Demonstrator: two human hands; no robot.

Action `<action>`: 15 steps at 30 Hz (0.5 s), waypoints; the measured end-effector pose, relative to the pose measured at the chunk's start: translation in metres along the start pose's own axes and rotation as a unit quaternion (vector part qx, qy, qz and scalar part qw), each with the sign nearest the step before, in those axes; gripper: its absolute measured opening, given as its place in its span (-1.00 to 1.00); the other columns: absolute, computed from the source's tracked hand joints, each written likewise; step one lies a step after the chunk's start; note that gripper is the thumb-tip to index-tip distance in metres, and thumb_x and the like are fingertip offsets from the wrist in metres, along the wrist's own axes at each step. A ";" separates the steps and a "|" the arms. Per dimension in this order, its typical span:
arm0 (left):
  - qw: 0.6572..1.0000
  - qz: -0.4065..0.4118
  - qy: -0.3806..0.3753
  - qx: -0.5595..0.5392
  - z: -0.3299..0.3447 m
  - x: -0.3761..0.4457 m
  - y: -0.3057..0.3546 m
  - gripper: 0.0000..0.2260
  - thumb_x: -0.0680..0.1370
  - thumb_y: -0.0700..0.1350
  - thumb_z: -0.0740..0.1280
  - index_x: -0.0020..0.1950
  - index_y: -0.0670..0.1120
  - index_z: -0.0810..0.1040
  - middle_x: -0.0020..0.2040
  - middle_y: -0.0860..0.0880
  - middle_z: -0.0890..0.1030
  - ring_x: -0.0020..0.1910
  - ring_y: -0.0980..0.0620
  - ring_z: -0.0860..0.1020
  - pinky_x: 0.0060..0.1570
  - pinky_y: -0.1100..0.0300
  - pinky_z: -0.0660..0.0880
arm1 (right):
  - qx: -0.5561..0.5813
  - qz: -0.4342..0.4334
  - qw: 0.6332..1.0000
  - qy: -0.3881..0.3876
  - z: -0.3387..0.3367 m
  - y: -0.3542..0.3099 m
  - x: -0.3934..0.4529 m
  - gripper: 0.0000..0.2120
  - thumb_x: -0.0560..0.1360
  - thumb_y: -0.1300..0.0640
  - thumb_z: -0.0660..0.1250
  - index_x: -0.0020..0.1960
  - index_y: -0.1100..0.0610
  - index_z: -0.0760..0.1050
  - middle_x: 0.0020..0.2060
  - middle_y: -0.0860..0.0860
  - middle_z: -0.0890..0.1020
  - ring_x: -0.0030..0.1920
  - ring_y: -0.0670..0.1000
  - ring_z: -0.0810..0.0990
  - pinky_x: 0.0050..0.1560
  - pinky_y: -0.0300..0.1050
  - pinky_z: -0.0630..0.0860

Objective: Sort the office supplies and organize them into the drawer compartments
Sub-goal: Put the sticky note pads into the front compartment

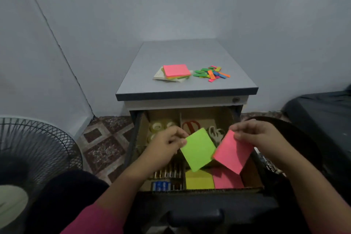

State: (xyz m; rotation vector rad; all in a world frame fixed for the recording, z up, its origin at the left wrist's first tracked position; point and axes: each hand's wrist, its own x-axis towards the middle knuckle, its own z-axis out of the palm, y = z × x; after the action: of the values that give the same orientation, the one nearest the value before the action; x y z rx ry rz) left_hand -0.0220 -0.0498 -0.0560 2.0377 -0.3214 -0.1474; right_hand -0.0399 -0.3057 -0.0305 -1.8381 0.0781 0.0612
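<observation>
While pinched, notes (198, 149) between hands (167, 144).

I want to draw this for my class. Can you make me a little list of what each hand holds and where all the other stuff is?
left hand: pinches green sticky pad
right hand: pinches pink sticky pad
drawer: open, with cardboard compartments
near right compartment: yellow pad, pink notes
near left compartment: batteries
far left compartment: tape rolls
far right compartment: scissors
cabinet top: pad stack, coloured tabs
</observation>
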 end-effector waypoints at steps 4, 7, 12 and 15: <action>0.994 0.025 -0.051 0.092 0.012 -0.011 0.001 -0.88 0.58 -0.11 0.29 -0.05 0.10 0.57 -0.08 0.13 0.60 -0.07 0.21 0.54 -0.06 0.22 0.50 | -0.196 0.011 0.974 -0.110 0.002 0.002 -0.009 -0.75 0.46 0.32 0.40 -0.18 -0.04 0.64 -0.24 -0.12 0.68 -0.20 -0.21 0.60 -0.22 -0.43 0.48; 0.965 0.074 -0.044 0.247 0.021 -0.014 0.002 -0.86 0.59 -0.02 0.26 0.10 0.10 0.58 -0.09 0.07 0.46 -0.03 0.10 0.46 -0.03 0.21 0.39 | -0.320 0.008 0.939 -0.129 0.014 0.010 -0.005 -0.69 0.44 0.26 0.42 -0.24 -0.17 0.60 -0.23 -0.23 0.65 -0.20 -0.31 0.58 -0.19 -0.53 0.43; 0.905 0.134 -0.031 0.402 0.034 -0.015 0.002 -0.77 0.62 0.01 0.19 0.21 0.08 0.56 0.00 0.00 0.47 0.10 -0.03 0.38 0.06 0.16 0.28 | -0.432 -0.016 0.891 -0.140 0.034 0.021 -0.003 -0.79 0.47 0.19 0.38 -0.04 -0.10 0.67 -0.04 -0.13 0.66 -0.03 -0.13 0.60 0.00 -0.33 0.47; 0.872 0.188 -0.044 0.449 0.035 -0.014 -0.001 -0.78 0.60 -0.04 0.21 0.11 -0.01 0.62 0.00 0.03 0.59 0.05 -0.03 0.40 0.05 0.09 0.34 | -0.467 -0.041 0.876 -0.113 0.034 0.024 -0.002 -0.71 0.45 0.20 0.35 0.05 -0.12 0.65 0.03 -0.11 0.66 0.02 -0.08 0.60 0.07 -0.19 0.53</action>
State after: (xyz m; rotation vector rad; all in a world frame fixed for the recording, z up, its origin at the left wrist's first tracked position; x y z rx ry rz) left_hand -0.0434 -0.0748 -0.0733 2.8273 -0.9798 0.1972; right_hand -0.0440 -0.2791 -0.0624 -2.7861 -0.2401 0.2964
